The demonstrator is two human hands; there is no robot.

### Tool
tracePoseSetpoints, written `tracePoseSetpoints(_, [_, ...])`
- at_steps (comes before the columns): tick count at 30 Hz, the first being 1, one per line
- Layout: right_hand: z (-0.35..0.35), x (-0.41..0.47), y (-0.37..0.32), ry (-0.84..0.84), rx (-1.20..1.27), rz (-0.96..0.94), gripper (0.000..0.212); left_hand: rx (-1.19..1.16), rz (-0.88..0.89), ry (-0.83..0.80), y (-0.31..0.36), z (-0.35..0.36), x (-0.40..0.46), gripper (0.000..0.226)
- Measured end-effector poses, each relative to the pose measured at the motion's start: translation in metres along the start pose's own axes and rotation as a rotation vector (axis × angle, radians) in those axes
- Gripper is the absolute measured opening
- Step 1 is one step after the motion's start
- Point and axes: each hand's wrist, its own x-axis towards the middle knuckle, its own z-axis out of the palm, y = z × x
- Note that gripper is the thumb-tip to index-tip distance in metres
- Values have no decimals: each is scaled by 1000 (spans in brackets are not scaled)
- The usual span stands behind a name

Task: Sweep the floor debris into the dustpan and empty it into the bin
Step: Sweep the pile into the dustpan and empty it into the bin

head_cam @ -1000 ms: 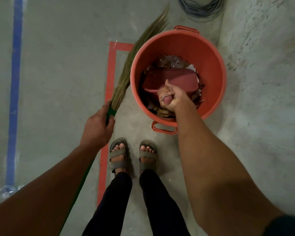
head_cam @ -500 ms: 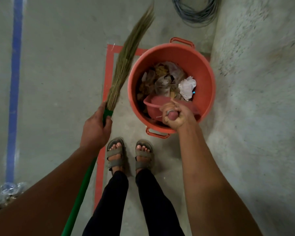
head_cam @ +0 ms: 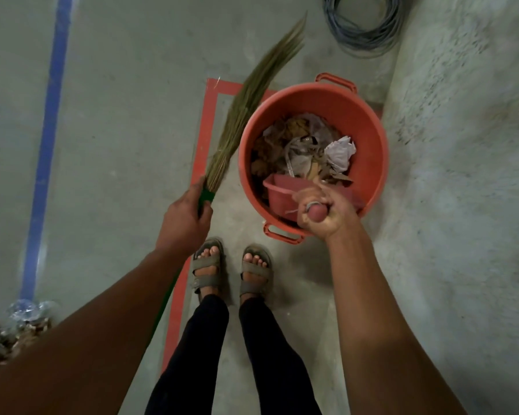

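Up comes the dustpan (head_cam: 285,195), tipped inside the bin (head_cam: 369,127)'s near side; my right hand (head_cam: 324,211) grips its handle, left hand (head_cam: 183,223) wrapped round the broom (head_cam: 246,115) beside it.

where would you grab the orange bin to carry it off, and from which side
Grip the two loop handles on the orange bin: the near handle by the person's feet, and the far handle opposite. Come from above with one hand on each; the smooth round wall offers no other grip. The right hand is holding the dustpan over the near side.
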Motion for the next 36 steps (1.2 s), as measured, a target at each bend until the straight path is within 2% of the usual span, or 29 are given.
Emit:
tracePoseSetpoints(1, [-5,-2,1,-76,176,109,32,-18,-1,7,1,-3,0,58])
tracePoseSetpoints(3, [-8,2,1,-108,333,187,32,-12,-9,33,0,-2,-3,58])
tracePoseSetpoints(8, [17,49,-6,92,180,46,37,-11,-55,39,-15,6,-4,58])
tracePoseSetpoints(10, [28,57,-4,124,200,9,37,-7,-55,27,-19,10,-9,59])
tracePoseSetpoints(13, [34,53,6,74,239,-25,39,10,-56,25,-24,13,-25,58])
tracePoseSetpoints(19, [1,2,25,-191,34,97,47,-34,-58,13,-25,9,-66,58])
tracePoseSetpoints(22, [-20,-30,42,-314,-99,256,38,-41,-63,27,-28,3,-78,58])
tracePoseSetpoints(24, [-26,-48,57,-359,-192,287,33,-49,-53,40,-32,-1,-85,58])
tracePoseSetpoints(32, [-24,-59,147,-422,-459,56,31,-58,-130,29,-73,-4,-104,58])
tracePoseSetpoints(36, [-27,-44,207,-481,-563,-20,31,-73,-287,-75,-122,15,-117,57])
